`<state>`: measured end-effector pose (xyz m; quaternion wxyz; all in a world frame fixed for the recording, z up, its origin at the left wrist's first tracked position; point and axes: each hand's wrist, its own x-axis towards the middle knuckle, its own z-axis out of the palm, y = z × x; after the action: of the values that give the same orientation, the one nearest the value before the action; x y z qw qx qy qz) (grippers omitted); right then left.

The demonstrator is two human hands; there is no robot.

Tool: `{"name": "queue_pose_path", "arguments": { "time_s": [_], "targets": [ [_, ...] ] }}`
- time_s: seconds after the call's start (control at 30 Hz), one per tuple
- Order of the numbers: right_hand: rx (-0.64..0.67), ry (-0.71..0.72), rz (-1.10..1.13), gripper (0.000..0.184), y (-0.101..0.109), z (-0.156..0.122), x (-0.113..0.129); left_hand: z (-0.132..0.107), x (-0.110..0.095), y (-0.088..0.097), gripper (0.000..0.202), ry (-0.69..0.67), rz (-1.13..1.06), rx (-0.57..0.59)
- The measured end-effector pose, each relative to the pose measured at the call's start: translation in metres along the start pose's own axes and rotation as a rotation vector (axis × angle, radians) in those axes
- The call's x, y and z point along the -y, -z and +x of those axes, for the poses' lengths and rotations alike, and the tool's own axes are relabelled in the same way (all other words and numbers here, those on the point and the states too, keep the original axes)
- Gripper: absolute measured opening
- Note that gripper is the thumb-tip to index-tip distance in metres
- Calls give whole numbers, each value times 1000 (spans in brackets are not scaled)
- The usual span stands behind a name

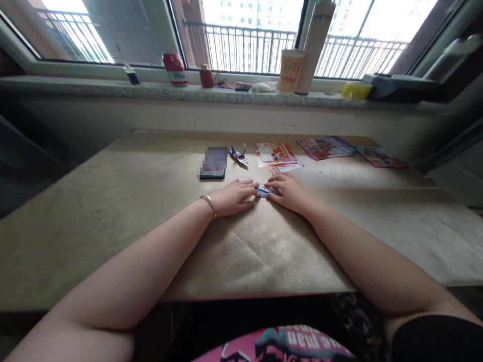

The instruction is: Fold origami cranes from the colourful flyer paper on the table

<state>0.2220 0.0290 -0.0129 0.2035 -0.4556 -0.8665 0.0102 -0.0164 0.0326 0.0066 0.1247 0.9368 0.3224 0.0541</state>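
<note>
A small folded piece of paper (266,190), printed in blue and white, lies flat on the table between my two hands. My left hand (237,197), with a silvery bangle at the wrist, holds its left end down with the fingertips. From the other side, my right hand (290,192) grips the right end between curved fingers and thumb. The fingers cover both ends of the paper. Just beyond my left hand are a folded paper figure (239,156) with pointed tips and a dark phone (214,163) with a blurred screen.
Red and white printed sheets (277,154) lie beyond my right hand. Farther right are colourful printed papers (326,147) and another printed stack (380,156). The windowsill (151,92) behind the table (113,201) carries a red can (174,69), a patterned paper cup (290,70) and a yellow sponge (356,91).
</note>
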Motion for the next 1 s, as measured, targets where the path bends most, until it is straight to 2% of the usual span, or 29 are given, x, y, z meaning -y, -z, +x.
{"name": "queue_pose_path", "arguments": {
  "time_s": [0.1,0.2,0.4,0.5,0.57,0.8,1.0],
  "targets": [
    [15,-14,32,33,0,-1,-5,-1,-3,4,37,62,-20,52],
    [31,10,1,34,1,-3,-6,-2,0,2,37,53,-7,43],
    [-39,130,-56,25,9,-4,0,-1,7,-6,35,-75,79,-138],
    [-3,212,-75,23,16,-3,1,-1,4,-6,33,-106,150,-207],
    [31,244,-92,25,18,-3,2,-1,0,-5,31,-121,196,-213],
    [110,106,-152,26,23,-5,1,-1,-11,-3,25,-69,227,-226],
    [103,75,-174,24,25,-7,-1,-2,-12,-8,23,-44,190,-294]
  ]
}}
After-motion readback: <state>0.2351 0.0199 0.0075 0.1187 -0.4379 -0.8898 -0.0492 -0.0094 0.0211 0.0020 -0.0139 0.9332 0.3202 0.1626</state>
